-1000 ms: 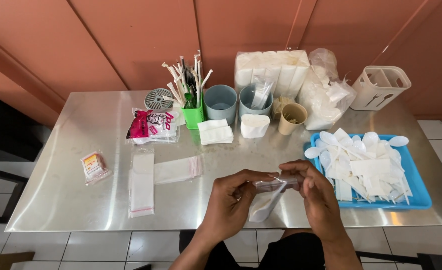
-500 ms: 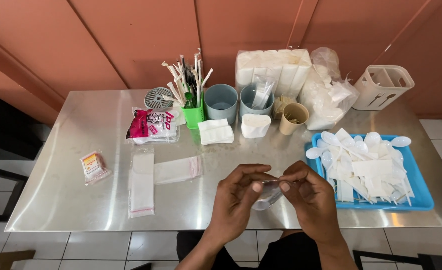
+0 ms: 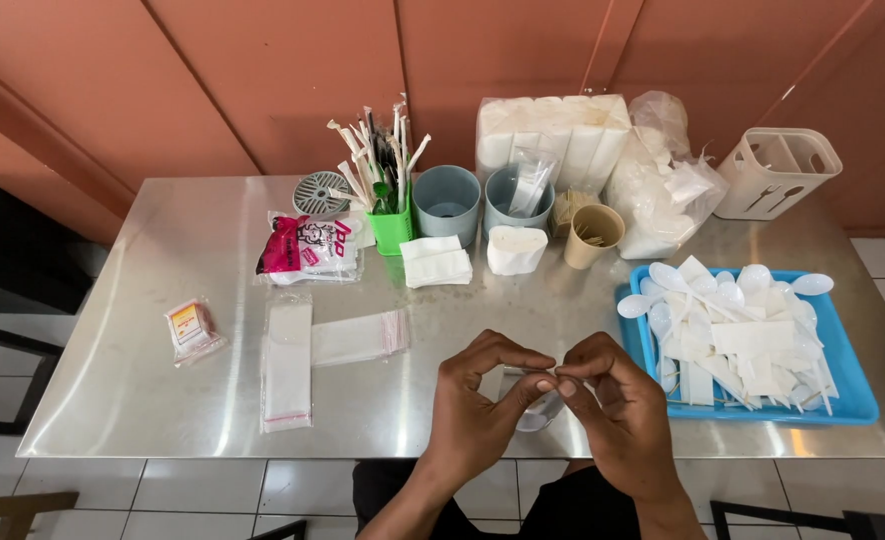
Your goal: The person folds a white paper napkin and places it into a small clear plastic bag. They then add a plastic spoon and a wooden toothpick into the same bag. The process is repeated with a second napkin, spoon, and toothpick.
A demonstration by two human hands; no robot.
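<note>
Currently both hands meet over the near edge of the steel table, fingertips pressed together. Left hand and right hand each pinch the top edge of a small clear plastic sachet, thumb against forefinger; the remaining fingers are curled in. Sachet hangs just below and between the two pinches, mostly hidden by the knuckles; contents cannot be made out. Just to the right of the right hand: blue tray heaped with white plastic spoons and wrappers. To the left of the left hand: two flat clear bags lying side by side, touching at one corner, and further left a small packet. Beyond the hands, well apart: folded napkins, two grey-blue cups, a tan cup of toothpicks, a green holder of wrapped straws.
</note>
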